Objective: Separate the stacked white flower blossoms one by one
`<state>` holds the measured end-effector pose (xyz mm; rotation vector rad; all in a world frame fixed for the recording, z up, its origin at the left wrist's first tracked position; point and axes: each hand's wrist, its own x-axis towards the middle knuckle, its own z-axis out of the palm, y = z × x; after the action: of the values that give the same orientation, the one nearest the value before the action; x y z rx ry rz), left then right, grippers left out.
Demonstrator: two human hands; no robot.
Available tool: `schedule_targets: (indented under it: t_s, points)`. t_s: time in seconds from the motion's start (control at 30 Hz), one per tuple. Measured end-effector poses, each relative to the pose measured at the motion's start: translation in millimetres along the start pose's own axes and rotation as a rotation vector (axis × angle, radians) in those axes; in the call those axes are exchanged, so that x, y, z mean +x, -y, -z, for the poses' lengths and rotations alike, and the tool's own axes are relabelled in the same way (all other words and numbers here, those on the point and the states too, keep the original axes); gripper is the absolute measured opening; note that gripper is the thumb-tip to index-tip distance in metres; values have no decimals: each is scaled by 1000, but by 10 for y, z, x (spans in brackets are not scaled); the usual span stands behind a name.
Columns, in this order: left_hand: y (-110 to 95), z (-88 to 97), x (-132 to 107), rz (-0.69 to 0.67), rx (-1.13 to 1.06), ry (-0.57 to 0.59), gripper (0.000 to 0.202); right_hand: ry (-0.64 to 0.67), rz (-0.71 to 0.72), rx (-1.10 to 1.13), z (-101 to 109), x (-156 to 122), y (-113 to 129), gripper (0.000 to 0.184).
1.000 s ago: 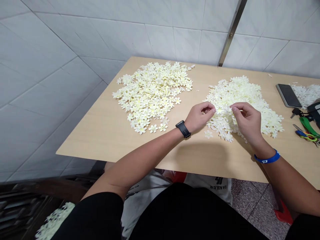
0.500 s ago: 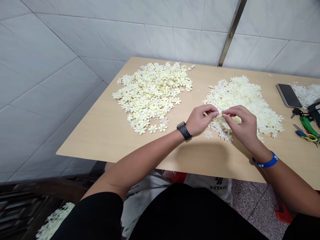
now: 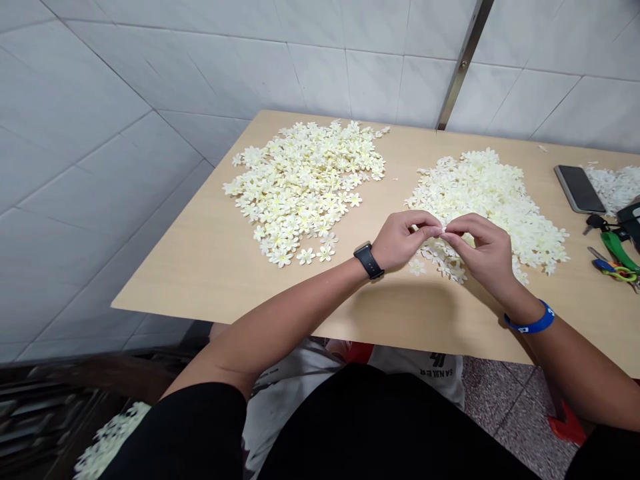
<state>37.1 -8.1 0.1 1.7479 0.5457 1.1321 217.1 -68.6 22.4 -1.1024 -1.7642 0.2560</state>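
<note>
Over the near-left edge of the right-hand pile of pale yellow artificial flowers (image 3: 500, 193), my two hands meet fingertip to fingertip. My left hand (image 3: 403, 240), with a black watch on its wrist, is closed in a pinch of thumb and fingers. My right hand (image 3: 484, 253), above a blue wristband, pinches from the other side. Between the fingertips is a small white artificial flower (image 3: 443, 229), mostly covered by the fingers. One loose flower (image 3: 417, 267) lies on the table just below my left hand.
A second flower pile (image 3: 310, 180) with yellow centres spreads at the left of the table (image 3: 200, 273). To the right lie a phone (image 3: 579, 189), white bits (image 3: 617, 187), keys (image 3: 595, 224) and small scissors (image 3: 613, 268). A tiled wall (image 3: 320, 73) borders the back.
My fingertips have drawn closer together, and the small flower between them shows less than before. The piles stay as they were.
</note>
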Motion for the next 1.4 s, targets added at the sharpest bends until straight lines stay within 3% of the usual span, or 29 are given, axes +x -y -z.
schedule_targets:
  t_s: [0.57,0.93,1.23,1.4]
  points:
    - [-29,-2,-1,21,-1,18,42,2,-4,-10,29,1,-39,10]
    - [-77,-7,-4,90,-10,10,24,19,-59,-31,47,8,-39,12]
    - [-57,20,21,117,-31,-24,16,-69,-123,-27,89,34,-47,14]
    - [-45,37,40,119,-14,-69,15,-237,-204,-136,103,36,-169,6]
